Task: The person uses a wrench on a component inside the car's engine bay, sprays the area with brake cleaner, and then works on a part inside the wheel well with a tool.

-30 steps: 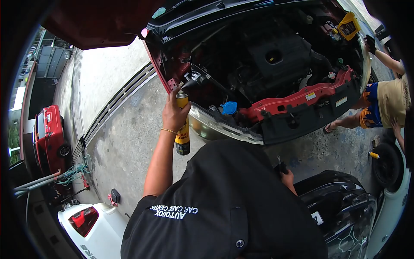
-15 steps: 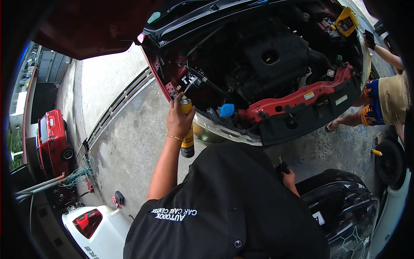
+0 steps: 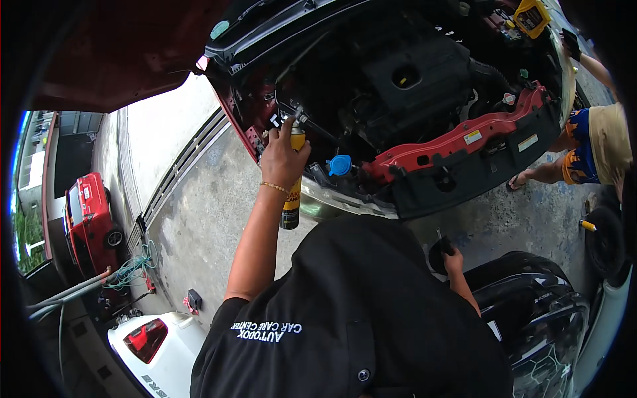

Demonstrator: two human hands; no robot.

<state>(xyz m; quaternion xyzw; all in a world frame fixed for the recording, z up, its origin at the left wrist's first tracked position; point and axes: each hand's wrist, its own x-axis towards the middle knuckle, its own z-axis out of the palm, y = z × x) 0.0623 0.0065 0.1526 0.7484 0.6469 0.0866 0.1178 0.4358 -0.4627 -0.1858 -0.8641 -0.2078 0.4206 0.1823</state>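
Note:
My left hand [image 3: 284, 156] is wrapped round a brake cleaner spray can [image 3: 290, 213], yellow and black. One finger is on the can's top, at the left front corner of the open engine bay. Just beyond it are a metal fitting [image 3: 298, 114] and a dark hose among the engine parts. A blue reservoir cap [image 3: 340, 165] sits to the right of the can. Low by my right side, my right hand [image 3: 453, 261] is closed round a dark object [image 3: 438, 256] with a slim metal end sticking up; its kind is unclear.
The red car's raised hood [image 3: 113, 60] hangs at upper left. A yellow bottle [image 3: 531, 18] stands on the bay's far right, near another person's gloved hand [image 3: 570, 44]. Behind me are a black car [image 3: 531, 298] and a white car [image 3: 159, 358]; a hose coil [image 3: 136, 265] lies left.
My left hand and the can have moved slightly forward, nearer the metal fitting. My right hand has shifted a little, showing more of the dark object. The view has tilted slightly.

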